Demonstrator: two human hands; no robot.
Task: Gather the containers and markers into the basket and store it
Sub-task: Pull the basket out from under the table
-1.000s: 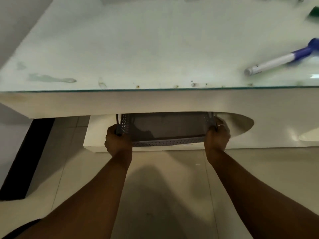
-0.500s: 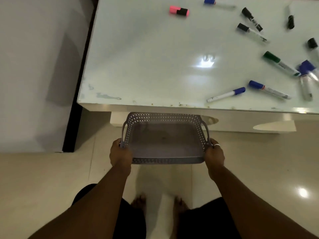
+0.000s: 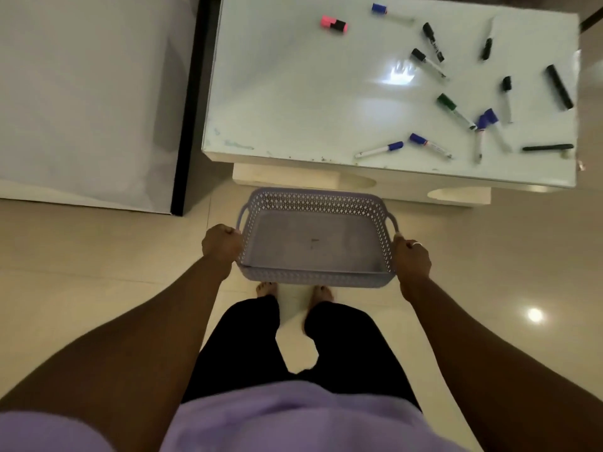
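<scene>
Now gripping the empty lilac basket [image 3: 315,252] by both handles, left hand [image 3: 221,244] and right hand [image 3: 411,257] clenched; risks clipping the table edge [image 3: 293,158] at twelve o'clock.

basket [image 3: 315,252] drawn out from under table [image 3: 293,109], apparently lifted clear, more markers visible

White glass-top table [image 3: 293,93] beyond the fingertips, w/ approx a dozen markers [image 3: 430,146] scattered on its right half; pink highlighter [image 3: 333,24] further off, toward the left.
</scene>
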